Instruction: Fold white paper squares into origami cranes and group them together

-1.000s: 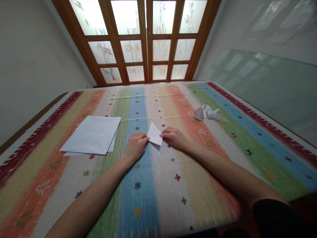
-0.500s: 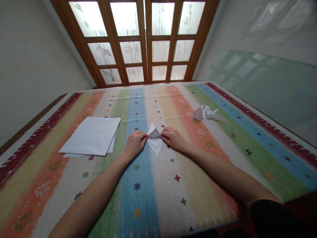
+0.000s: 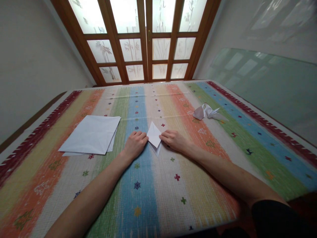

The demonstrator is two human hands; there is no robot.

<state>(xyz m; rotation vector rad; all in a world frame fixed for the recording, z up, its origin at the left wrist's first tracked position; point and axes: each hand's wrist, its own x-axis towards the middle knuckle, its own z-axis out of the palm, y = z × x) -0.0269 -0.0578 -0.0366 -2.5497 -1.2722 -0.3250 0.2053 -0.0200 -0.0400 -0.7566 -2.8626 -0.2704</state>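
A small folded sheet of white paper [image 3: 154, 135] lies on the tablecloth between my hands. Its upper layer is a flat diamond, and a lower point shows beneath it toward me. My left hand [image 3: 136, 142] pinches the left corner with fingers curled. On the opposite corner, the thumb and fingers of my right hand [image 3: 173, 139] are closed in the same way. The exact grip of the fingertips is partly hidden.
To the left lies a stack of white paper sheets [image 3: 90, 135]. A folded white paper crane [image 3: 208, 112] sits at the right, farther back. The striped tablecloth [image 3: 168, 198] covers the table. Beyond its far edge are wooden glass-paned doors [image 3: 146, 49].
The paper's raised upper flap has come down toward me and now lies flat as a diamond. Both hands have stayed at the side corners.
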